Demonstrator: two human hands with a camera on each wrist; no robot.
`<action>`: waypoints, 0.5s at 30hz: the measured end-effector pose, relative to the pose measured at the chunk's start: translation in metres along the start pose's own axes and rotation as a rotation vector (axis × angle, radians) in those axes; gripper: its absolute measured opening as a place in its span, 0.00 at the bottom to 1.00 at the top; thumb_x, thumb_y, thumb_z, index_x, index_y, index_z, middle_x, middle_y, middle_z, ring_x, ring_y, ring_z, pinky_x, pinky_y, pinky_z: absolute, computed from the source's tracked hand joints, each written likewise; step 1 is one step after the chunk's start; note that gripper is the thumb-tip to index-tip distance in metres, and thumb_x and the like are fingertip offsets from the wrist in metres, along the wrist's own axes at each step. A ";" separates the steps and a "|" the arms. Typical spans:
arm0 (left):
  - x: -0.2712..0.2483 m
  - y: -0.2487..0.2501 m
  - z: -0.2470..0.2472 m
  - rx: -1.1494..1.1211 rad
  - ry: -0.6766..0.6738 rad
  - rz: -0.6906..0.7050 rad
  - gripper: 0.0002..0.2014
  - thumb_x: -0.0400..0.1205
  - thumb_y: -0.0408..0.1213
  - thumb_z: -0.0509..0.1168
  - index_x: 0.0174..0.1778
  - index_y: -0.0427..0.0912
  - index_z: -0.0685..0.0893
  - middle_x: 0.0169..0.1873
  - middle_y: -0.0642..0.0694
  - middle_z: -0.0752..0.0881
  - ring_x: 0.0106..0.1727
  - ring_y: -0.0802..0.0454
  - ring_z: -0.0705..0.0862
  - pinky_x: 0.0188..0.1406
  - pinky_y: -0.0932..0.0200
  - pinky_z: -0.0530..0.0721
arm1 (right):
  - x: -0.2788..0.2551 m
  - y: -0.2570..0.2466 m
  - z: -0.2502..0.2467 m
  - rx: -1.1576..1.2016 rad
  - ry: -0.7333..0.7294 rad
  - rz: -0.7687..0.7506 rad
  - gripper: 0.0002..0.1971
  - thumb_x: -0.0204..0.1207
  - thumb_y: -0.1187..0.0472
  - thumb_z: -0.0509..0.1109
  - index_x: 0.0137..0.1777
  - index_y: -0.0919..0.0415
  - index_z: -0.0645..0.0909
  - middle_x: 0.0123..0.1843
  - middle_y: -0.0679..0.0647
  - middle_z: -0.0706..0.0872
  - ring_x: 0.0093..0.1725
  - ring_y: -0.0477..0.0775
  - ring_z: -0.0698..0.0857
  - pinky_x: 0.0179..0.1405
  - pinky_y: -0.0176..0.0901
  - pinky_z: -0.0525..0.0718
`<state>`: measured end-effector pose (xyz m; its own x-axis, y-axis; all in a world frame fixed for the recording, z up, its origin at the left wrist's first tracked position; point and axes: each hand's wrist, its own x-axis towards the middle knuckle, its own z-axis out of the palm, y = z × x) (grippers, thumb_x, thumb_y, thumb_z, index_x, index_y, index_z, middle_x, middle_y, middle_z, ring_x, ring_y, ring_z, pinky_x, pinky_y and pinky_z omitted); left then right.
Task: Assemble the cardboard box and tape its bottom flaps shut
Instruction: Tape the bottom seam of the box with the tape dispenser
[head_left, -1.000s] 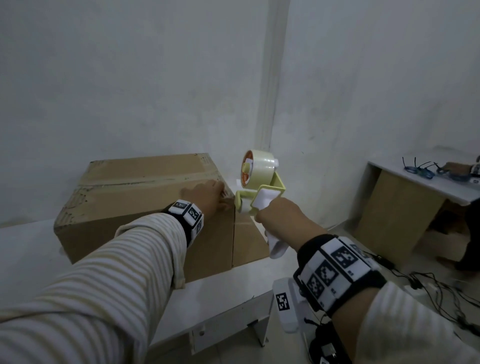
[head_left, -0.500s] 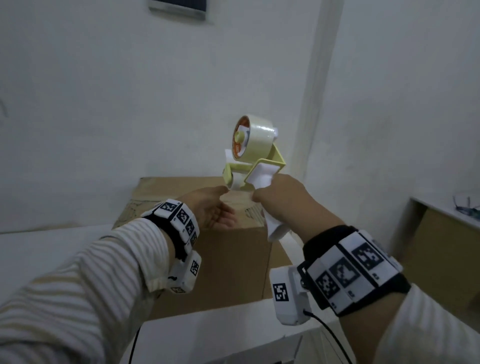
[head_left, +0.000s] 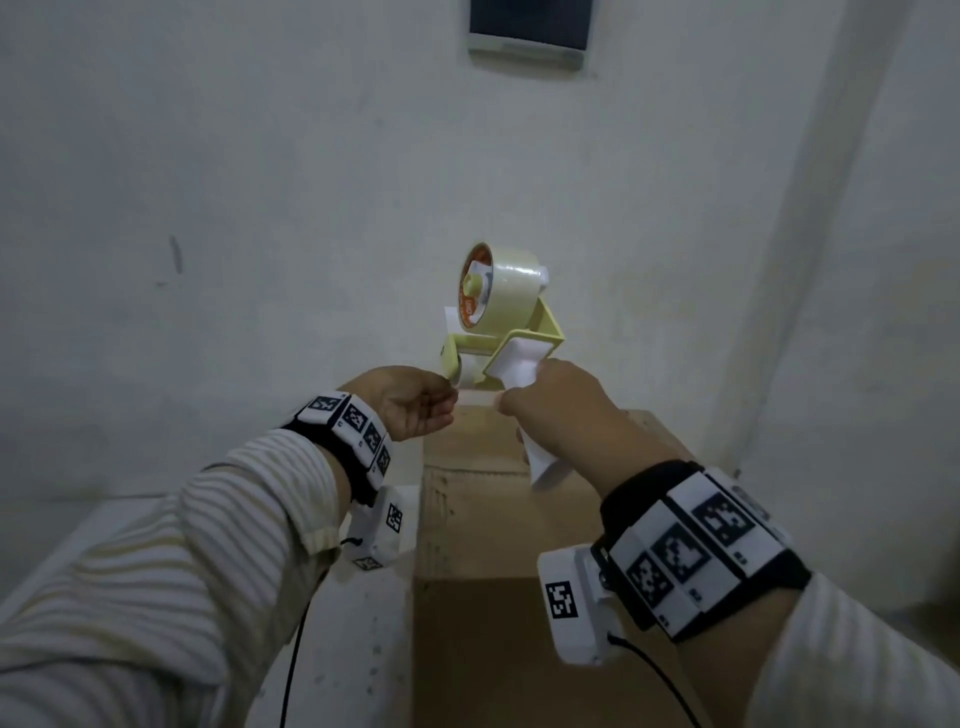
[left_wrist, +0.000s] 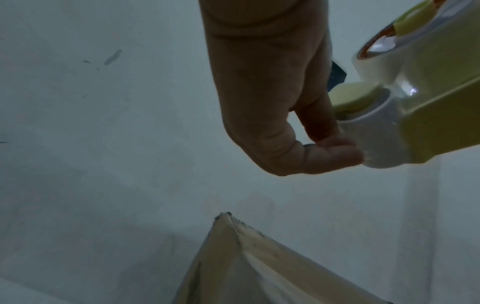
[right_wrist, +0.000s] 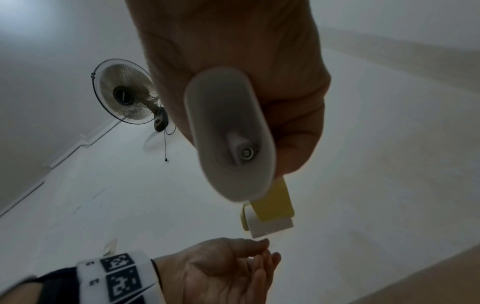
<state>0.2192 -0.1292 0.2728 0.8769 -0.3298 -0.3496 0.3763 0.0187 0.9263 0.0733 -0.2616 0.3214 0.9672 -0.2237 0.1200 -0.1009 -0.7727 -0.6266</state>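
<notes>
The brown cardboard box (head_left: 493, 499) stands on the white table (head_left: 358, 623), its top corner (left_wrist: 244, 257) below my hands. My right hand (head_left: 556, 410) grips the white handle (right_wrist: 228, 133) of the yellow tape dispenser (head_left: 498, 338) and holds it up above the box's far edge. The clear tape roll (head_left: 511, 291) sits on top of it. My left hand (head_left: 439, 397) is at the dispenser's white roller (left_wrist: 376, 139). Its thumb and forefinger (left_wrist: 335, 150) pinch the loose tape end there. A short pale strip (head_left: 475, 399) runs between my two hands.
A plain white wall rises right behind the box, with a dark panel (head_left: 527, 26) high up. The wall juts out in a corner (head_left: 841, 260) on the right. A fan (right_wrist: 127, 96) shows in the right wrist view. Cables hang from both wrist cameras.
My right hand has lifted the dispenser off the box's edge to above the box. My left hand has left the box top and come up to the roller.
</notes>
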 end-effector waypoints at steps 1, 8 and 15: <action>0.008 0.003 -0.012 0.006 -0.008 -0.004 0.11 0.85 0.30 0.59 0.37 0.34 0.78 0.16 0.46 0.84 0.14 0.57 0.82 0.18 0.64 0.85 | 0.010 -0.008 0.007 -0.010 0.004 0.000 0.11 0.76 0.59 0.66 0.34 0.56 0.68 0.34 0.50 0.73 0.30 0.45 0.73 0.23 0.37 0.65; 0.070 0.020 -0.044 0.166 0.004 0.188 0.14 0.79 0.17 0.56 0.35 0.37 0.80 0.30 0.40 0.78 0.27 0.50 0.75 0.25 0.61 0.84 | 0.057 -0.039 0.052 -0.119 -0.031 0.063 0.03 0.76 0.62 0.63 0.46 0.61 0.73 0.38 0.53 0.76 0.32 0.47 0.74 0.24 0.37 0.66; 0.128 0.017 -0.058 0.540 0.169 0.391 0.10 0.73 0.23 0.64 0.46 0.38 0.82 0.30 0.40 0.82 0.28 0.46 0.80 0.39 0.50 0.87 | 0.080 -0.051 0.071 -0.272 -0.129 0.204 0.10 0.80 0.65 0.59 0.36 0.61 0.69 0.36 0.55 0.74 0.34 0.52 0.75 0.29 0.39 0.72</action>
<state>0.3555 -0.1165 0.2359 0.9691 -0.2420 0.0483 -0.1408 -0.3814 0.9136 0.1725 -0.1979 0.3080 0.9404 -0.3264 -0.0957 -0.3367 -0.8534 -0.3979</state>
